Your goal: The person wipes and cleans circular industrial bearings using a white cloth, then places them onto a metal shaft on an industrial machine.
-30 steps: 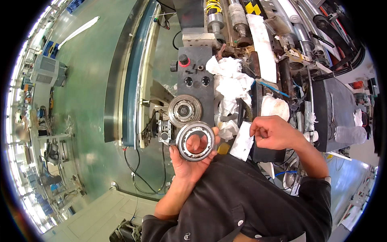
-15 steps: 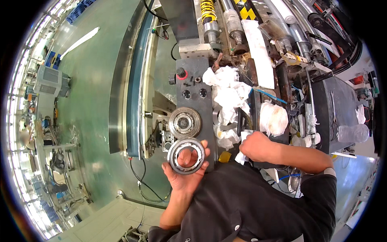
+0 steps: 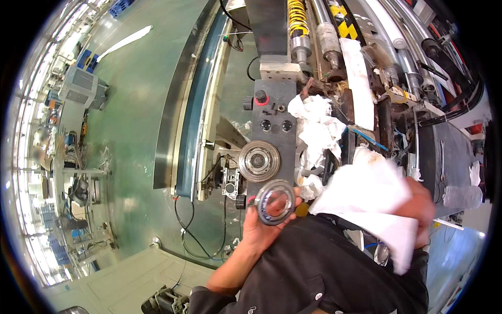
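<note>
Hands: left (image 3: 261, 230) gripping bearing ring (image 3: 275, 201), right (image 3: 415, 206) clutching white cloth (image 3: 376, 201)

The machine (image 3: 272, 112) is what carries everything here: a dark grey metal block with a red knob (image 3: 260, 97) near its top left corner. Low on the block's left face sits a round steel hub (image 3: 259, 160), flat against it. Crumpled white rags (image 3: 316, 128) lie piled along the block's right edge, reaching down past the hub's level. Above the block, a yellow spring (image 3: 296, 18) and steel rollers (image 3: 329, 39) run upward. A white paper strip (image 3: 362, 83) lies over the rollers, up and right of the rags. Left of the block stretches the green floor (image 3: 130, 120), with black cables (image 3: 193, 230) trailing on it below the hub.
</note>
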### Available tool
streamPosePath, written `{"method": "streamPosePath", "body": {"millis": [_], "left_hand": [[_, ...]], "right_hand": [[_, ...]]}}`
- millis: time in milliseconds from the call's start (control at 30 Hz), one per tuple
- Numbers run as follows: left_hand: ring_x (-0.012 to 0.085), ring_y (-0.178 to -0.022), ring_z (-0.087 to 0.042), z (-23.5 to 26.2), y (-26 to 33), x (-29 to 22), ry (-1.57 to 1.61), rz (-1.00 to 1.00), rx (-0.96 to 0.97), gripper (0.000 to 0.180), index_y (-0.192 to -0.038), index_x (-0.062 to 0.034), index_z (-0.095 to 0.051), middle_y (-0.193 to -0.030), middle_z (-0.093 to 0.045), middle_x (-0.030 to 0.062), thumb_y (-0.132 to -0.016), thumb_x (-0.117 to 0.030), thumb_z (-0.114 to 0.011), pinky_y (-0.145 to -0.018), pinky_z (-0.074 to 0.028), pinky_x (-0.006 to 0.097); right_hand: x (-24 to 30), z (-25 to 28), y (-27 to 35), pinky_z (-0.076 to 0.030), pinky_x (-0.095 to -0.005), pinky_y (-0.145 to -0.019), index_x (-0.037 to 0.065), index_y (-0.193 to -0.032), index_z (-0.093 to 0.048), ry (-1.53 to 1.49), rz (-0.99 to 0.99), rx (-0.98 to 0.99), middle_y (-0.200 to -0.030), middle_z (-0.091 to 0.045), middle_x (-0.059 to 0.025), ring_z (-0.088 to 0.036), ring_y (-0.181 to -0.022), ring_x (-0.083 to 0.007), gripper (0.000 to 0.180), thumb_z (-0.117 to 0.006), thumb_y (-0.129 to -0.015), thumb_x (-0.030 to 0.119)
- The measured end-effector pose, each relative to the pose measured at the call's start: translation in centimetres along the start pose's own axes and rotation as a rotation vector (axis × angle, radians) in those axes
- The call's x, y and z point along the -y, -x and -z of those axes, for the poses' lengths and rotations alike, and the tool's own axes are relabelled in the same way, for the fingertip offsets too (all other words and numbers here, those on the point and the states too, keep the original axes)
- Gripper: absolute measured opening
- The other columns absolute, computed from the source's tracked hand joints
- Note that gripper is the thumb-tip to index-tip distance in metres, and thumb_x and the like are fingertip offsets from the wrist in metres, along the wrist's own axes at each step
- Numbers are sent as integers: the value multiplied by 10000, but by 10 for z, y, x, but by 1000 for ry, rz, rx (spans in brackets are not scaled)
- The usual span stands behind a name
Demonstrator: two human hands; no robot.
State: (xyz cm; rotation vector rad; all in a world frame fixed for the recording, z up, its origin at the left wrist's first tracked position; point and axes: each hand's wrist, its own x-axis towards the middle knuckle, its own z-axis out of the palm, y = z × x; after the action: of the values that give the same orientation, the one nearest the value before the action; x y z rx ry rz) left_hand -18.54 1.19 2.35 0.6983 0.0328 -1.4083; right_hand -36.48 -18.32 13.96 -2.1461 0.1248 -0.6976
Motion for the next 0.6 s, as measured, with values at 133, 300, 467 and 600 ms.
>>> {"method": "streamPosePath", "body": {"millis": [133, 300, 467, 600], "left_hand": [[293, -1247, -437, -5, -6, 7, 48, -4, 240, 955, -1454, -130, -179, -1399, -372, 200, -752, -590, -635, -931, -421, 349], [222, -1327, -304, -20, -3, 4, -26, -33, 219, 1022, -1478, -119, -67, -1435, -318, 126, -758, -509, -677, -1060, -266, 364], [214, -1327, -306, -24, -3, 0, -62, -60, 273, 991, -1465, -44, -100, -1447, -295, 97, -774, -430, -696, -1084, -237, 347], [185, -1253, -407, -7, 0, 10, -85, -10, 215, 894, -1420, -19, -270, -1360, -422, 72, -748, -376, -740, -1052, -304, 342]], "right_hand": [[-37, -36, 49, -446, -368, -639, 84, -908, -631, -135, -160, -25, -837, -608, -106, -591, -747, -301, 405, -765, -655, 370], [-32, -78, 8, -452, -420, -814, 65, -943, -622, -5, 123, 12, -1060, -579, -174, -563, -959, -345, 572, -682, -699, 580], [-32, -117, 14, -423, -464, -908, 68, -950, -600, 7, 149, -65, -1153, -567, -166, -533, -1094, -351, 396, -592, -830, 446], [-37, -129, 6, -401, -476, -940, 75, -919, -570, 38, 142, -181, -1180, -563, -167, -515, -1124, -367, 258, -691, -773, 251]]}}
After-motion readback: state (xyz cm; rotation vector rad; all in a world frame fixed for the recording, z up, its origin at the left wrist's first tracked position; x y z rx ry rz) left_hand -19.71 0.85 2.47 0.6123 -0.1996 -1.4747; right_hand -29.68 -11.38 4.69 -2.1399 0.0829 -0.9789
